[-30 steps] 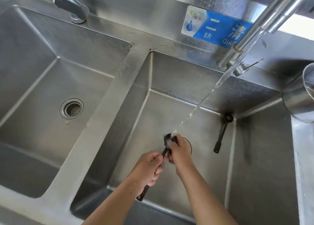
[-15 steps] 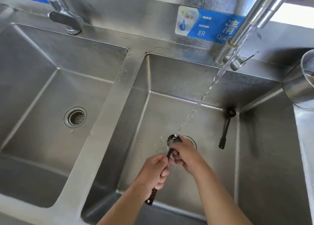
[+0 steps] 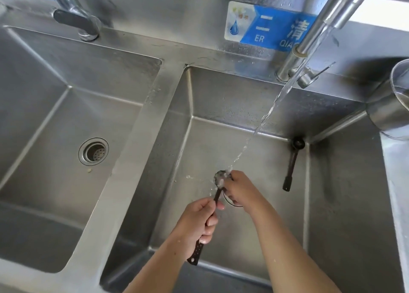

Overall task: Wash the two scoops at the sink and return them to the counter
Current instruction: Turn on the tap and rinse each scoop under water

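A dark long-handled scoop (image 3: 218, 192) is held over the right sink basin (image 3: 243, 97). My left hand (image 3: 198, 223) is closed round its handle, whose end sticks out below my fist. My right hand (image 3: 240, 188) grips the scoop's bowl, and the running water stream (image 3: 269, 113) from the right faucet (image 3: 327, 20) lands on that bowl. A second dark scoop (image 3: 291, 163) lies on the basin floor at the back right corner, bowl toward the back wall, untouched.
The left basin (image 3: 55, 106) has a round drain strainer (image 3: 93, 151) and its own faucet (image 3: 75, 19) behind. A steel container (image 3: 391, 108) stands on the counter at the right edge. A blue label (image 3: 265, 25) is fixed to the backsplash.
My view has tilted slightly, so the sink sits lower and to the right. Both hands keep hold of the scoop under the stream, with the right hand's fingers shifting on the bowl.
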Demonstrator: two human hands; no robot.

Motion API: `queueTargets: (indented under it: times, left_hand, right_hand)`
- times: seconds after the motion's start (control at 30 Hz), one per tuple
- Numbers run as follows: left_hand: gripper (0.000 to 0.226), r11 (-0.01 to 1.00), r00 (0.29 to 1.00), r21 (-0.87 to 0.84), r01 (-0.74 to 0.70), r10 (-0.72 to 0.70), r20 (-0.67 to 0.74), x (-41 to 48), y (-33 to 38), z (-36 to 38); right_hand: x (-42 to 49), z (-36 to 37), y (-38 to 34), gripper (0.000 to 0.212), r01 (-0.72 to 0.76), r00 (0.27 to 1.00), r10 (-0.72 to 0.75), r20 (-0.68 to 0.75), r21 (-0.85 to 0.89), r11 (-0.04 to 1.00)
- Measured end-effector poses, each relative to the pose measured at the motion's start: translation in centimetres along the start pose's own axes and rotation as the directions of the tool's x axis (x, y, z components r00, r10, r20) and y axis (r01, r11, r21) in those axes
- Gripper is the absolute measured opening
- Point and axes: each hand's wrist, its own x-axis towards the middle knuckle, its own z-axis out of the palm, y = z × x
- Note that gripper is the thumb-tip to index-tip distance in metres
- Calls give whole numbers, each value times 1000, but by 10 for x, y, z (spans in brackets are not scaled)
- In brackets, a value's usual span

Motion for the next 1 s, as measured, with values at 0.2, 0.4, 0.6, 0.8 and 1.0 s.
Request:
queueTargets:
  times: [0.2,0.4,0.6,0.8,1.0]
  left_hand:
    - [36,999,999,48,-8,10,-42,3,0,-3]
    - [31,1000,1000,8,25,-25,8,3,-3,-5]
    - [31,998,1000,64,-13,14,-17,6,-3,-6]
    - [33,997,1000,68,20,-19,-4,4,-4,-2]
    - [32,977,991,204,-55,78,-107,5,-8,0]
  right_hand:
    - [-6,42,17,5,58,941,-62,-333,-22,998]
    - [3,-3,7,13,-60,988,22,151,254,965]
    - [-6,37,15,20,67,946,-69,-316,-19,998]
    - [-8,14,12,2,-5,1000,16,-24,417,909]
    - [-11,34,1,19,42,950,-62,-307,-71,997]
